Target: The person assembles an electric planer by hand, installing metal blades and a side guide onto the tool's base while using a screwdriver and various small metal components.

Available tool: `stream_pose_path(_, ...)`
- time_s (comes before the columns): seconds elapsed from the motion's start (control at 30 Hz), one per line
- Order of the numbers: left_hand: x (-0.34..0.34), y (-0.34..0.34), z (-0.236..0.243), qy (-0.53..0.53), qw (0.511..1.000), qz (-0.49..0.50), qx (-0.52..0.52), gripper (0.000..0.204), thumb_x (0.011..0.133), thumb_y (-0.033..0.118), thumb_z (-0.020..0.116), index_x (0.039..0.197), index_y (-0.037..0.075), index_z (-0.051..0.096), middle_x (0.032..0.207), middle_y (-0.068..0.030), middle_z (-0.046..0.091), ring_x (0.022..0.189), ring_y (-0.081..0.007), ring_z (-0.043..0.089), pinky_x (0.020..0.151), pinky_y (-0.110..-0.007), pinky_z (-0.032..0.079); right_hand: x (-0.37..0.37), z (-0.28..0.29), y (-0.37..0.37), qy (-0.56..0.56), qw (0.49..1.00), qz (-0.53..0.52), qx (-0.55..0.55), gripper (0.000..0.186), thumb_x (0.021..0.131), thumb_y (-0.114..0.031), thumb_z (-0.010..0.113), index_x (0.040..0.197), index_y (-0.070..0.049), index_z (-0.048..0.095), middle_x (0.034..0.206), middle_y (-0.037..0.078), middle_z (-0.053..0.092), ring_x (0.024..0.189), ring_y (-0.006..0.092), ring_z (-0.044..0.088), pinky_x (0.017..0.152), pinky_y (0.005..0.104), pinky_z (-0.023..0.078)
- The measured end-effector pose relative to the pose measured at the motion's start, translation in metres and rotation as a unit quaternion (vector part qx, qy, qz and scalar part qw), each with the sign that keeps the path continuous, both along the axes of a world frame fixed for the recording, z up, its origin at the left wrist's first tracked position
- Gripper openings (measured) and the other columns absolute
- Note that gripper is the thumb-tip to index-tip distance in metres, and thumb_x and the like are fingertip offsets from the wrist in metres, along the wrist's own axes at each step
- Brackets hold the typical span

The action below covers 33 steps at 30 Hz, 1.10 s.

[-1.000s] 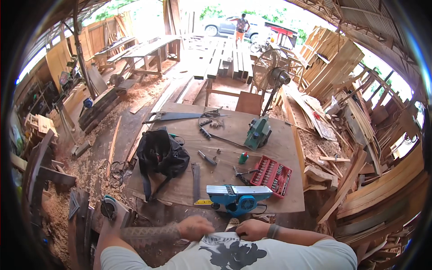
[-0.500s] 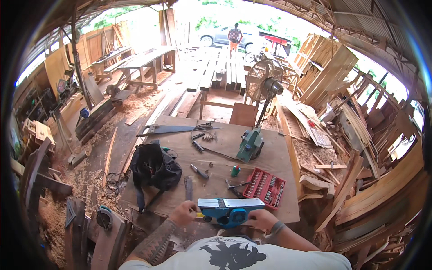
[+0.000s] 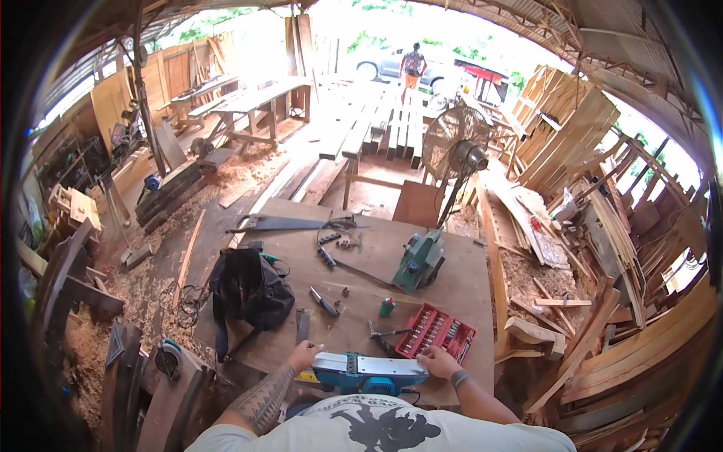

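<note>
At the near edge of the plywood tabletop [image 3: 361, 290], my left hand [image 3: 303, 356] grips the left end of a blue electric planer [image 3: 370, 367] with a metal bed facing up. My right hand [image 3: 438, 362] grips its opposite end. A yellow-handled square [image 3: 303, 324] lies partly hidden beyond my left hand. Behind the planer are pliers [image 3: 382, 339], an open red socket set [image 3: 433, 331], a small green bottle [image 3: 388, 306] and a metal-bladed tool [image 3: 324, 301]. A black bag [image 3: 248, 290] sits at the left, a green planer [image 3: 418, 260] at the back right.
A hand saw [image 3: 282, 224] lies at the back. Beyond are a standing fan [image 3: 456, 151], stacked beams [image 3: 369, 128] and a person [image 3: 413, 68]. Lumber piles [image 3: 640, 346] crowd the right; curved timbers [image 3: 120, 384], shavings and cables [image 3: 192, 305] are at the left.
Both my hands have risen from near my shirt to the blue planer and taken hold of its ends. The planer has shifted slightly down in view, toward me.
</note>
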<state>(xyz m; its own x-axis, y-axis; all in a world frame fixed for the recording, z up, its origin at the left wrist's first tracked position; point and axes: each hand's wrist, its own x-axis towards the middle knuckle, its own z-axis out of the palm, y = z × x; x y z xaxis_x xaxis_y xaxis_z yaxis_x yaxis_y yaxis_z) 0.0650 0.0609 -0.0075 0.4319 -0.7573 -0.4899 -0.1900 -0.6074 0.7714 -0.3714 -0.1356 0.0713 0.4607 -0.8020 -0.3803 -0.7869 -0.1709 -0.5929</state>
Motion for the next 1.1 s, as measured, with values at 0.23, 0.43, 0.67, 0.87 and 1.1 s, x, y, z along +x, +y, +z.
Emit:
stream_pose_path(0.23, -0.029, 0.000, 0.050, 0.178, 0.976, 0.097, 0.078, 0.058, 0.104, 0.051, 0.073, 0.136, 0.004, 0.065, 0.119, -0.0132, 0.071, 0.102, -0.0265, 0.069, 0.081, -0.046, 0.061, -0.002, -0.018, -0.001, -0.043, 0.987, 0.005, 0.152, 0.062, 0.111, -0.049, 0.067, 0.146, 0.001, 0.068, 0.135, 0.015, 0.076, 0.123, 0.0244, 0.070, 0.107, 0.0391, 0.055)
stream_pose_path(0.43, -0.022, -0.004, 0.062, 0.238, 0.956, 0.053, 0.165, 0.071, 0.101, 0.063, 0.071, 0.143, 0.006, 0.068, 0.124, -0.0213, 0.071, 0.102, -0.0371, 0.070, 0.080, -0.051, 0.063, 0.005, -0.027, -0.003, -0.128, 0.915, -0.121, 0.363, 0.058, 0.106, -0.045, 0.076, 0.144, -0.004, 0.065, 0.139, 0.010, 0.072, 0.125, 0.0201, 0.067, 0.091, 0.0401, 0.063)
stream_pose_path(0.67, -0.018, -0.013, 0.039, 0.326, 0.931, 0.067, 0.150, 0.058, 0.104, 0.051, 0.071, 0.138, 0.003, 0.071, 0.126, -0.0158, 0.076, 0.101, -0.0322, 0.076, 0.087, -0.054, 0.065, 0.005, -0.008, 0.025, -0.239, 0.864, -0.202, 0.394, 0.034, 0.102, -0.026, 0.080, 0.123, -0.007, 0.061, 0.112, 0.007, 0.069, 0.103, 0.0184, 0.071, 0.078, 0.0391, 0.065)
stream_pose_path(0.87, -0.015, -0.015, 0.028, 0.393, 0.912, 0.078, 0.090, 0.053, 0.103, 0.044, 0.073, 0.135, 0.001, 0.072, 0.124, -0.0117, 0.077, 0.099, -0.0289, 0.076, 0.087, -0.050, 0.066, 0.008, 0.022, 0.037, -0.308, 0.841, -0.251, 0.367, 0.031, 0.101, -0.013, 0.079, 0.122, -0.006, 0.057, 0.113, 0.008, 0.068, 0.101, 0.0176, 0.072, 0.083, 0.0351, 0.065)
stream_pose_path(1.1, -0.018, -0.049, 0.034, 0.368, 0.922, 0.110, 0.054, 0.040, 0.104, 0.031, 0.071, 0.130, 0.000, 0.076, 0.118, -0.0117, 0.079, 0.102, -0.0268, 0.077, 0.093, -0.043, 0.062, 0.005, 0.040, 0.032, -0.265, 0.936, -0.143, 0.182, 0.050, 0.095, -0.023, 0.087, 0.126, 0.001, 0.055, 0.119, 0.013, 0.071, 0.109, 0.0198, 0.070, 0.096, 0.0381, 0.056)
